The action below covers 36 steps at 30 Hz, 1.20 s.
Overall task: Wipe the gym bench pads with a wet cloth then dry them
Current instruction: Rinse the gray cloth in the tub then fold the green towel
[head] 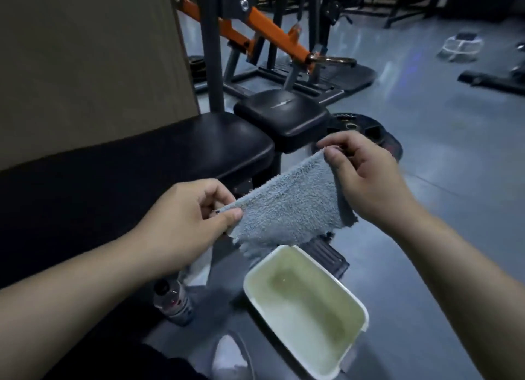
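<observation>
1. Along the left side of the view, a long black bench pad (119, 169) is seen, with its rounded end edge toward the middle; a tan panel (85, 53) rises behind its far edge.
2. Just beyond that end edge, a smaller black seat pad (284, 115) is set, separated from the long pad by a narrow gap.
3. Off the near edge of the long pad, the left hand (184, 220) is held in the air, its thumb and fingers pinched shut on the left corner of a grey-blue cloth (284, 206).
4. The cloth is stretched between both hands, clear of both pads, with its lower edge hanging free above a white basin (360, 308) of yellowish water on the floor.
5. Beside the basin's left edge, a bottle (172, 300) is seen on the floor below the bench.
6. The right hand (366, 175) is clamped on the cloth's upper right corner, near the seat pad's right edge.
7. Behind that hand, a weight plate (358, 130) lies on the floor beside the seat pad.
8. To the right, open grey floor (454, 158) is left.
</observation>
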Each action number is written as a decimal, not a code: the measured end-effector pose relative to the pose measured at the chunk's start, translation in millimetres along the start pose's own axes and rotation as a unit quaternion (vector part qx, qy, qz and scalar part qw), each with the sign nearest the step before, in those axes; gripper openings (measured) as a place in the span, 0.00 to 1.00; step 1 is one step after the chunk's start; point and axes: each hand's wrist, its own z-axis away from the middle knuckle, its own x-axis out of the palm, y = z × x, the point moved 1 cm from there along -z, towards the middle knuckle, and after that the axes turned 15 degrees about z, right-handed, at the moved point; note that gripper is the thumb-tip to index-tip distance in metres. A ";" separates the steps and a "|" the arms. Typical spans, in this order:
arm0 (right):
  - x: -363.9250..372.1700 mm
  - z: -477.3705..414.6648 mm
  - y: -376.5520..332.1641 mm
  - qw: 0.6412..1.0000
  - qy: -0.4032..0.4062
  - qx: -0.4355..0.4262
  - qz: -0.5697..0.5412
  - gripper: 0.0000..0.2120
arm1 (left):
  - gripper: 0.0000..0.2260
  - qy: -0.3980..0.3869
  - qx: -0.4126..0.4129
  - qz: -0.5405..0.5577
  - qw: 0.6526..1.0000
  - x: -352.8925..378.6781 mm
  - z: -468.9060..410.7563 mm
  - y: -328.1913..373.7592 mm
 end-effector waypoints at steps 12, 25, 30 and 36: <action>33.5 83.9 165.4 0.984 -0.073 0.134 0.089 0.07 | 0.06 -0.040 -0.132 -0.038 0.990 156.4 -54.9 -109.8; 98.1 133.1 236.6 0.956 -0.168 0.227 0.081 0.07 | 0.05 0.006 -0.323 0.054 0.945 214.5 -55.0 -181.9; 130.5 125.6 258.2 0.951 -0.187 0.240 0.062 0.05 | 0.05 0.012 -0.352 0.032 0.935 225.9 -57.5 -200.5; 161.0 113.6 278.3 0.947 -0.225 0.222 0.057 0.05 | 0.14 -0.020 -0.372 0.021 0.928 235.6 -62.8 -221.5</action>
